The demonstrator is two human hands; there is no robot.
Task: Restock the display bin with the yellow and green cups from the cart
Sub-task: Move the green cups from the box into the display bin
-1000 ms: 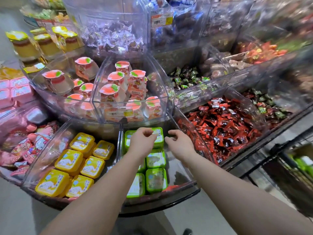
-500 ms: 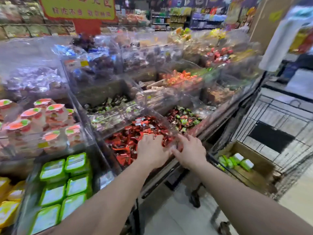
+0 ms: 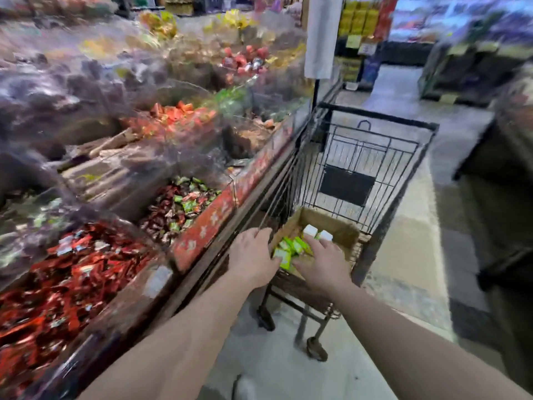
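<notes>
Head view puts your left hand [image 3: 253,259] and right hand [image 3: 323,262] low over the cardboard box [image 3: 343,233] in the cart [image 3: 375,157], fingers spread, touching the green cups [image 3: 291,246]; whether either grips one, you cannot tell. A hasty grab could tumble the loose cups, or catch the box wall. Half a second ago your hands hovered by the red candy bin [image 3: 72,272]; now they reach the box.

Pale shop floor [image 3: 403,215], blurred shelves [image 3: 461,62] beyond, candy counter [image 3: 202,235] left
</notes>
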